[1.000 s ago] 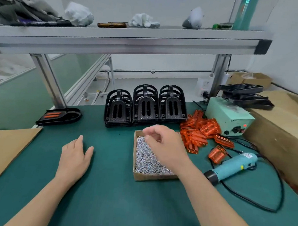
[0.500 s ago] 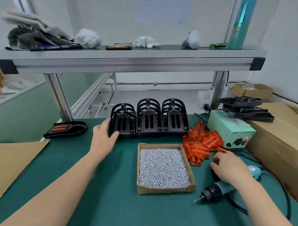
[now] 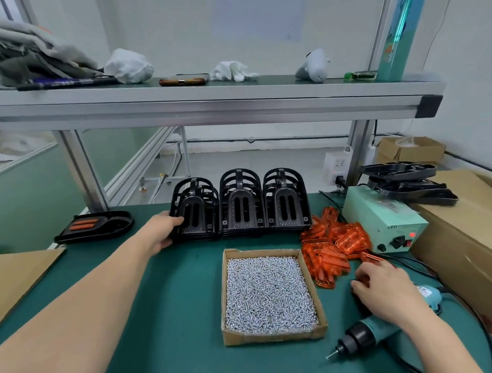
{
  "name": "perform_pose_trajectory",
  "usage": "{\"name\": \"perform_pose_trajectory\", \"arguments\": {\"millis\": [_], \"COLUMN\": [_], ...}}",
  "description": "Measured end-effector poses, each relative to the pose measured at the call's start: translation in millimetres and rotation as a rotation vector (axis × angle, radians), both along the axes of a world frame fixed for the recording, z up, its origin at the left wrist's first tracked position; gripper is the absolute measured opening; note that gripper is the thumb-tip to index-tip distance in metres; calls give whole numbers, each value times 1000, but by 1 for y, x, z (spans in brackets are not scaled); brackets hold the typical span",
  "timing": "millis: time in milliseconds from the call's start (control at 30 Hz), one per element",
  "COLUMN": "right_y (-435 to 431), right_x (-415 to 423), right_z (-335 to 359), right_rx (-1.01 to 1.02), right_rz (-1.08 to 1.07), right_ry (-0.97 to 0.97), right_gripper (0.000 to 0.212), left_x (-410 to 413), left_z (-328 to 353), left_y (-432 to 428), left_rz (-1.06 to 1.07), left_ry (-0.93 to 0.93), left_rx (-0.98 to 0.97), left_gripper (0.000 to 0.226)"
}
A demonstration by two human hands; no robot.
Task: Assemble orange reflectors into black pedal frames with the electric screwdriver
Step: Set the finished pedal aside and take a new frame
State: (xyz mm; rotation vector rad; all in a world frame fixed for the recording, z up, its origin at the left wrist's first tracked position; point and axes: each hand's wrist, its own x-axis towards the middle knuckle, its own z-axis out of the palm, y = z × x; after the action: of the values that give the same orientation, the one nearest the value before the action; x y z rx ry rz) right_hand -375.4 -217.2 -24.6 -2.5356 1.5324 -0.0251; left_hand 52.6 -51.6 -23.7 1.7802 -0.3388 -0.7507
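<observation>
Three stacks of black pedal frames [image 3: 239, 205] stand in a row at the back of the green table. My left hand [image 3: 159, 233] grips the left edge of the leftmost stack [image 3: 194, 212], thumb on top and fingers curled below. A pile of orange reflectors [image 3: 329, 246] lies to the right of the stacks. My right hand [image 3: 384, 288] hovers at the pile's near right edge with its fingers curled; whether it holds a reflector is hidden. The teal electric screwdriver [image 3: 374, 330] lies under that wrist, with its bit pointing to the near left.
A cardboard tray of screws [image 3: 272, 339] sits mid-table. A green power box [image 3: 384, 217] with more black frames [image 3: 408, 179] on top stands back right, beside a cardboard box [image 3: 462, 238]. A pedal with reflectors fitted [image 3: 96, 226] lies far left by flat cardboard [image 3: 7, 277]. A shelf [image 3: 214, 100] hangs overhead.
My left hand went from flat on the table up to the leftmost frame stack and gripped it. My right hand left the screw tray and moved right to the reflector pile.
</observation>
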Motion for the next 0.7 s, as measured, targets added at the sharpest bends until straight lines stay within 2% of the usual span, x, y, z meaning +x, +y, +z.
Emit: {"name": "perform_pose_trajectory", "arguments": {"millis": [267, 367, 467, 567, 700], "right_y": [5, 11, 22, 36, 55], "right_x": [0, -2, 0, 8, 25], "right_z": [12, 17, 21, 25, 33], "right_rx": [105, 103, 95, 75, 124], "right_rz": [-12, -41, -49, 17, 179], "right_ry": [-77, -179, -322, -428, -530], "right_gripper": [20, 15, 23, 28, 30], "left_x": [0, -6, -10, -15, -16], "left_z": [-11, -8, -8, -7, -6], "left_y": [11, 16, 20, 25, 37], "left_rz": [65, 92, 93, 74, 51], "left_ry": [33, 31, 40, 55, 58], "left_rx": [-36, -32, -28, -14, -6], "left_gripper": [32, 31, 29, 18, 17]}}
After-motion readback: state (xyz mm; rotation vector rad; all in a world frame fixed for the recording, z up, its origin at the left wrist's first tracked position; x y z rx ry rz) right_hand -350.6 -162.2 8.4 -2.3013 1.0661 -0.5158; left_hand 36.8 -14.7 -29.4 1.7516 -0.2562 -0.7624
